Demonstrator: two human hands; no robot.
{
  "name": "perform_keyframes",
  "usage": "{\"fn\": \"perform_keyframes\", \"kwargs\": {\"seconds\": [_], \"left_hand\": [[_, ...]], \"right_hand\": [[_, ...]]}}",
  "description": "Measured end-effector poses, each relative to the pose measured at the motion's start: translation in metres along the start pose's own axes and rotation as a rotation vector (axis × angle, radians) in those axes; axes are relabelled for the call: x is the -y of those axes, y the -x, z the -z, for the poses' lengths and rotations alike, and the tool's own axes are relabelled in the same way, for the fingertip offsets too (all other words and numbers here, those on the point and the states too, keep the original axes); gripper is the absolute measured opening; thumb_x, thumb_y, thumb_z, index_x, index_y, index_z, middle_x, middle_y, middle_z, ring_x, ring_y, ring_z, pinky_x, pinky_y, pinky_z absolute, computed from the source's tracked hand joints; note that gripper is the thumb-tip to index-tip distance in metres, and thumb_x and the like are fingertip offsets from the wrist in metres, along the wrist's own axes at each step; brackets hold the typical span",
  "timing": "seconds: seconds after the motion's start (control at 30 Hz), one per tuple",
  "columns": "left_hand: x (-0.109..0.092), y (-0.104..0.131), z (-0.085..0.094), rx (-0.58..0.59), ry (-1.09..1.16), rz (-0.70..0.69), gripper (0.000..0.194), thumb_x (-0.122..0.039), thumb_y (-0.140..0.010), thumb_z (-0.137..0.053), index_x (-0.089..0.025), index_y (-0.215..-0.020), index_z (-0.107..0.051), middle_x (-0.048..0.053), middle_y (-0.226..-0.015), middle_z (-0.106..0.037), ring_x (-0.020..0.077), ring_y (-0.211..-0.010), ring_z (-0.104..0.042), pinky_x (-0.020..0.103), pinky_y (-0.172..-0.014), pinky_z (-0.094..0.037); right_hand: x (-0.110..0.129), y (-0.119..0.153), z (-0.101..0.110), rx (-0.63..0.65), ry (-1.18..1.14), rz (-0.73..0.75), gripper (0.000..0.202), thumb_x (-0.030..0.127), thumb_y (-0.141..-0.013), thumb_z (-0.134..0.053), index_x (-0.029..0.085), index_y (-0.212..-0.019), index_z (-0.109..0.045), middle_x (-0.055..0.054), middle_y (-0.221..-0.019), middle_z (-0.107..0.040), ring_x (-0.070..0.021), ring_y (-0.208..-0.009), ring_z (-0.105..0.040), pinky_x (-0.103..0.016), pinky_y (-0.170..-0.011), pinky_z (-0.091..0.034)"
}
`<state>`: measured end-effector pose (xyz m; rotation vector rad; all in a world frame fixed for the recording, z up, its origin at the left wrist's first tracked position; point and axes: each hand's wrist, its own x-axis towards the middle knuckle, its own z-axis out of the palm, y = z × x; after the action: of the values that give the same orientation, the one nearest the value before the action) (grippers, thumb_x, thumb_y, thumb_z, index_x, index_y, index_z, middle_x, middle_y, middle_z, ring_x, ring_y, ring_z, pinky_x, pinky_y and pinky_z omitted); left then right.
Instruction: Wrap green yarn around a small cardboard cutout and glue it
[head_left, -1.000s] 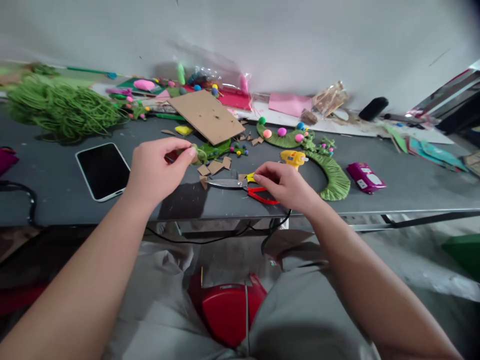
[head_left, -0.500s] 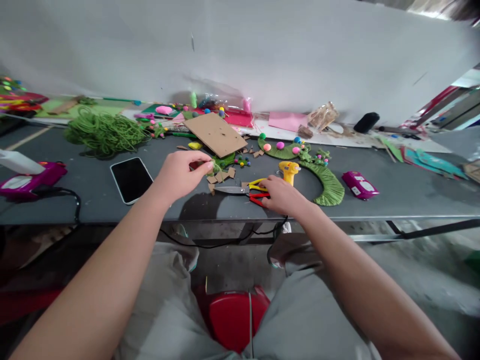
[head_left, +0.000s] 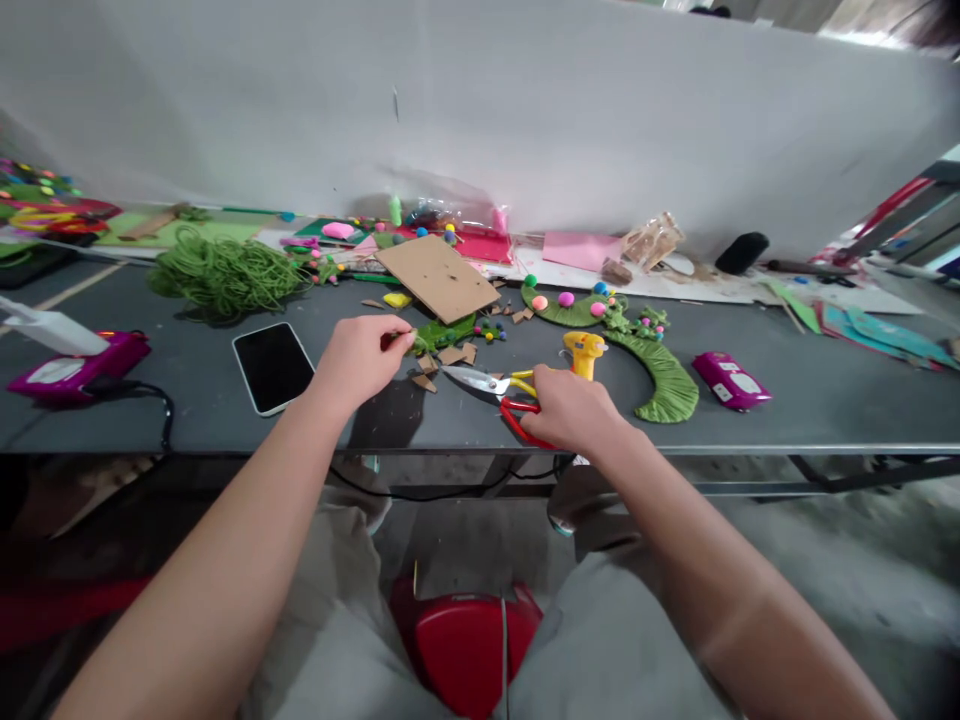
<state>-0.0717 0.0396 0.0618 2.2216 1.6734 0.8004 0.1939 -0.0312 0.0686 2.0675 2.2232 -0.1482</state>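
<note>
My left hand (head_left: 358,358) is pinched closed over the table, with a small tuft of green yarn (head_left: 396,341) at its fingertips, partly hidden by them. My right hand (head_left: 574,408) grips a pair of scissors (head_left: 480,382) by their red and yellow handles, the blades pointing left toward my left hand. Below the blades and beside them lie small cardboard scraps (head_left: 452,355). Just behind my right hand stands a yellow glue gun (head_left: 584,350). Curving around it is a green yarn-wrapped ring (head_left: 666,380) with pompoms on its far part.
A phone (head_left: 271,367) and a heap of green yarn (head_left: 225,275) lie to the left. Behind my hands is a cardboard sheet (head_left: 439,278). Purple devices sit at left (head_left: 82,365) and right (head_left: 730,380). Coloured paper (head_left: 581,249) lines the wall.
My right hand has lifted the scissors off the table by their handles, tilting them. My left hand stays pinched and has shifted slightly. The view has moved a little.
</note>
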Motion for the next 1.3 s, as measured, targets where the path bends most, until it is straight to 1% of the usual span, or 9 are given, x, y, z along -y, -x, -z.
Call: {"fn": "perform_keyframes", "kwargs": {"seconds": [0.13,0.23,0.3,0.47,0.73,1.0,1.1,1.3], "left_hand": [[0.010,0.002,0.001,0.013,-0.005,0.015,0.031,-0.038,-0.090,-0.059,-0.020,-0.102,-0.081,0.012,-0.101,-0.081,0.0284,-0.086,-0.074,0.036,-0.079,-0.052],[0.015,0.001,-0.001,0.018,-0.002,0.009,0.030,-0.039,-0.089,-0.061,-0.022,-0.102,-0.081,0.010,-0.100,-0.081,0.0284,-0.086,-0.075,0.036,-0.080,-0.053],[0.016,0.001,-0.002,0.016,0.001,0.004,0.030,-0.041,-0.089,-0.062,-0.023,-0.102,-0.082,0.010,-0.100,-0.082,0.0279,-0.086,-0.075,0.036,-0.080,-0.053],[0.012,0.000,-0.005,0.018,-0.004,-0.018,0.030,-0.043,-0.088,-0.062,-0.024,-0.100,-0.082,0.009,-0.097,-0.082,0.0267,-0.083,-0.073,0.035,-0.079,-0.053],[0.000,0.001,-0.007,0.066,-0.003,-0.053,0.029,-0.043,-0.087,-0.061,-0.022,-0.094,-0.081,0.007,-0.095,-0.081,0.0243,-0.081,-0.070,0.033,-0.078,-0.050],[0.001,0.002,-0.009,0.091,0.007,-0.071,0.028,-0.041,-0.089,-0.060,-0.023,-0.095,-0.081,0.006,-0.093,-0.081,0.0229,-0.081,-0.069,0.031,-0.076,-0.048],[0.001,0.002,-0.008,0.087,0.009,-0.072,0.027,-0.041,-0.089,-0.061,-0.024,-0.095,-0.082,0.005,-0.094,-0.081,0.0226,-0.080,-0.069,0.031,-0.077,-0.048],[0.003,0.002,-0.008,0.073,0.017,-0.059,0.025,-0.039,-0.089,-0.062,-0.025,-0.095,-0.083,0.006,-0.093,-0.081,0.0233,-0.079,-0.070,0.032,-0.076,-0.049]], "right_hand": [[-0.005,0.009,0.004,-0.091,0.002,-0.030,0.031,0.041,-0.089,-0.057,0.018,-0.109,-0.061,-0.013,-0.102,-0.075,-0.0315,-0.088,-0.072,-0.032,-0.058,-0.035],[-0.007,0.010,0.002,-0.194,-0.029,-0.002,0.039,0.054,-0.090,-0.057,0.021,-0.110,-0.060,-0.010,-0.106,-0.076,-0.0301,-0.089,-0.071,-0.032,-0.057,-0.032],[-0.007,0.010,-0.002,-0.247,-0.052,0.009,0.042,0.057,-0.089,-0.058,0.021,-0.110,-0.061,-0.010,-0.106,-0.076,-0.0296,-0.088,-0.071,-0.032,-0.057,-0.031],[-0.007,0.005,-0.006,-0.305,-0.070,-0.013,0.035,0.053,-0.089,-0.061,0.022,-0.107,-0.064,-0.007,-0.105,-0.078,-0.0299,-0.088,-0.072,-0.033,-0.056,-0.027],[-0.007,-0.001,-0.007,-0.288,-0.037,0.003,0.026,0.045,-0.087,-0.066,0.023,-0.101,-0.066,-0.006,-0.097,-0.078,-0.0276,-0.084,-0.072,-0.031,-0.055,-0.022],[-0.009,-0.005,-0.008,-0.277,-0.022,0.018,0.024,0.044,-0.086,-0.067,0.023,-0.099,-0.066,-0.005,-0.096,-0.077,-0.0261,-0.081,-0.071,-0.030,-0.054,-0.020],[-0.007,-0.006,-0.007,-0.264,-0.020,0.018,0.022,0.042,-0.086,-0.067,0.023,-0.097,-0.067,-0.005,-0.094,-0.077,-0.0253,-0.081,-0.071,-0.030,-0.054,-0.020],[-0.004,-0.005,-0.005,-0.247,-0.013,-0.002,0.023,0.044,-0.087,-0.066,0.023,-0.097,-0.068,-0.006,-0.088,-0.076,-0.0253,-0.078,-0.070,-0.030,-0.054,-0.021]]}}
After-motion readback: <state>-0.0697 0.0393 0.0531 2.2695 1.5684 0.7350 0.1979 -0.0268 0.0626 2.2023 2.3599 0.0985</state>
